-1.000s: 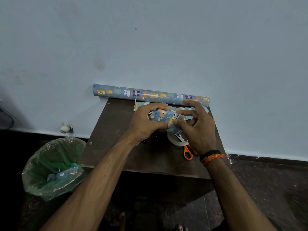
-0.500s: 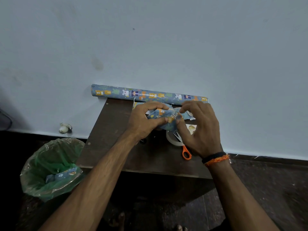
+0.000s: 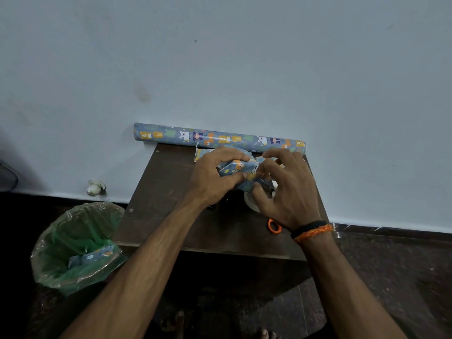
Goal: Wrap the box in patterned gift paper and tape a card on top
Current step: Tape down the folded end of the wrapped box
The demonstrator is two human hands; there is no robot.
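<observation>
Over the last second our right hand (image 3: 288, 192) has curled its flat fingers in on the end flap of the box (image 3: 241, 171). Our left hand (image 3: 212, 177) still clamps the box above the bench (image 3: 171, 216). We judge the end fold is closing, tape next.

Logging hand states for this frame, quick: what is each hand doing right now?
Left hand: grips the wrapped box, fingers curled round it.
Right hand: fingers pinch the gift paper at the box's end.
</observation>
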